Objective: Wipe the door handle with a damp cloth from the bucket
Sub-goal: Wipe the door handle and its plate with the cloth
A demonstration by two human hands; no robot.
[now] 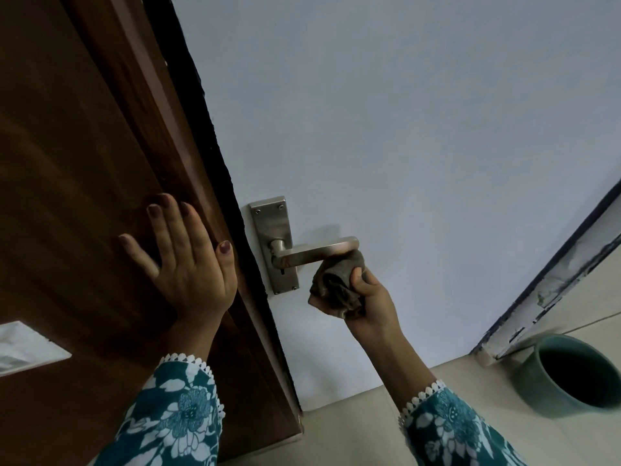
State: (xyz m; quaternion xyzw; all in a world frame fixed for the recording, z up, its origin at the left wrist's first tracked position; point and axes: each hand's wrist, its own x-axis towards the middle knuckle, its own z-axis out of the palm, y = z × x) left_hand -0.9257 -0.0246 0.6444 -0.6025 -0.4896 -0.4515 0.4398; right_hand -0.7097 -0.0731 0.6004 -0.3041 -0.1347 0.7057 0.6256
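Right hand (368,297) clenches the cloth (339,287) — lever handle (319,252) touching at eleven o'clock, running nine-to-three; left hand (188,264) spread flat.

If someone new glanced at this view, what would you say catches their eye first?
Probably the metal door handle at centre on the pale door, with the right hand pressing a bunched dark cloth against the lever's free end from below. Next, the left hand spread flat on the brown wooden frame at left, and the green bucket on the floor at lower right.
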